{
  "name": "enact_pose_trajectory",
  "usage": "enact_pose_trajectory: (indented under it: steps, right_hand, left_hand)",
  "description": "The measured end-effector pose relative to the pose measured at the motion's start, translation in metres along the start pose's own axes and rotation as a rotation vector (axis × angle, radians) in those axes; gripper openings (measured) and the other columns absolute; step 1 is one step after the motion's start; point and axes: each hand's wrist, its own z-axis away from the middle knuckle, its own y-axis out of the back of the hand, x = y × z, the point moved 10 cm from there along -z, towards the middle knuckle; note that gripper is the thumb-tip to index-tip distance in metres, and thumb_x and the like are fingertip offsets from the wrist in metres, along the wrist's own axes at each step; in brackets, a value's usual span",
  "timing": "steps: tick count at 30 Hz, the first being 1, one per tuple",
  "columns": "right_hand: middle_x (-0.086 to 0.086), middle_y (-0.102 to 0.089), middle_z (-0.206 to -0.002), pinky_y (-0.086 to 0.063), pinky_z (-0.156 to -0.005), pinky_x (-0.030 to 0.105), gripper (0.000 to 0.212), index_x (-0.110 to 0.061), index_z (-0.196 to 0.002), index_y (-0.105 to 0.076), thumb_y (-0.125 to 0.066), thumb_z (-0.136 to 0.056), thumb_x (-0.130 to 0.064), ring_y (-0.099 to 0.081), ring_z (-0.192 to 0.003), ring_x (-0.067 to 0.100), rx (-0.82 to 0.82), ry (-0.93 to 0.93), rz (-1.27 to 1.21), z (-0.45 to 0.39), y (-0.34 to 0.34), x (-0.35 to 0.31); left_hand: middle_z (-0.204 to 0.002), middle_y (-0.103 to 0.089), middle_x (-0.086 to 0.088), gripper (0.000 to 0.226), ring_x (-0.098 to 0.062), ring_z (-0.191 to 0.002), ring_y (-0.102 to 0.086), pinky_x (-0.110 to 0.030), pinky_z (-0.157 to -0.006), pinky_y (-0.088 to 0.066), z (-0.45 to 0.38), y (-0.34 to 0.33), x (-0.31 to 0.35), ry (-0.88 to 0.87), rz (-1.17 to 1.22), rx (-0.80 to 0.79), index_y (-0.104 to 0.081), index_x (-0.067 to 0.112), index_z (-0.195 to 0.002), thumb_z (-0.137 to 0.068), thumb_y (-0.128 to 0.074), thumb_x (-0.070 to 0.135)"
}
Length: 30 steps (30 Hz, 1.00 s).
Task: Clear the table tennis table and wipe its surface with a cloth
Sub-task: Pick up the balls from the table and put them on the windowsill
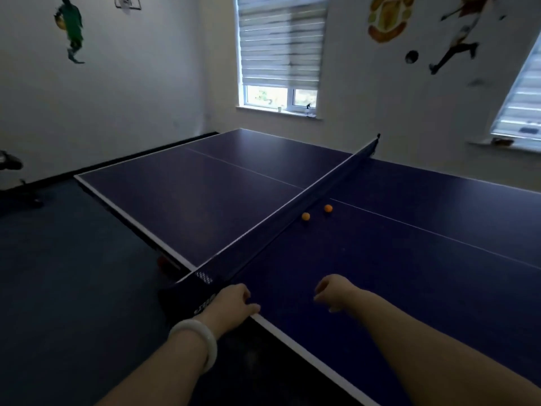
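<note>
While two orange balls (306, 216) are lying beside the net (292, 212), the left hand (234, 300) is resting on the table (409, 273) edge — right hand's (330, 291) fingers are curling loosely, holding nothing.

Ahead of us the net (292, 200) crosses the table tennis table (409, 273) as an upright barrier from near edge to far edge. Two orange balls (306, 216) sit just beside it on our right; the blue surface elsewhere lies open.
</note>
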Motion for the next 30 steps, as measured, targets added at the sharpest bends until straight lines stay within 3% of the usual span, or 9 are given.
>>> enact_pose_trajectory:
  steps: [6,15,19,30]
  right_hand:
    - [0.011,-0.061,-0.121,-0.057,-0.086,0.033,0.027,-0.009,-0.120,-0.062,-0.065,-0.093,-0.015,-0.061,-0.103,0.022,0.067,-0.146,-0.061,-0.066,0.019,0.012]
    - [0.009,-0.058,-0.121,-0.057,-0.088,0.036,0.027,-0.007,-0.119,-0.062,-0.066,-0.092,-0.011,-0.060,-0.111,0.026,0.180,-0.322,-0.256,-0.126,0.062,0.039]
    - [0.008,-0.059,-0.114,-0.056,-0.073,0.028,0.015,-0.014,-0.107,-0.061,-0.065,-0.093,-0.012,-0.060,-0.098,0.021,0.197,-0.371,-0.350,-0.158,0.072,0.061]
    - [0.003,-0.060,-0.102,-0.053,-0.063,0.022,0.014,-0.015,-0.106,-0.061,-0.063,-0.093,-0.009,-0.060,-0.090,0.014,0.110,-0.313,-0.464,-0.293,0.107,0.074]
  left_hand:
    - [-0.129,-0.053,-0.003,0.048,-0.014,-0.111,-0.053,-0.024,-0.091,-0.046,-0.109,0.002,0.013,-0.090,-0.060,-0.132,-0.050,0.014,-0.130,-0.091,-0.063,0.040]
    - [-0.122,-0.054,0.000,0.041,-0.009,-0.097,-0.052,-0.019,-0.078,-0.042,-0.233,-0.028,0.058,-0.244,-0.111,-0.285,-0.054,0.016,-0.124,-0.091,-0.062,0.038]
    - [-0.121,-0.053,0.002,0.042,-0.007,-0.096,-0.051,-0.018,-0.078,-0.041,-0.274,-0.054,0.087,-0.290,-0.120,-0.331,-0.054,0.017,-0.125,-0.091,-0.062,0.039]
    - [-0.129,-0.044,0.001,0.043,-0.008,-0.104,-0.046,-0.021,-0.089,-0.042,-0.398,-0.048,0.130,-0.205,-0.078,-0.208,-0.050,0.017,-0.130,-0.093,-0.061,0.035]
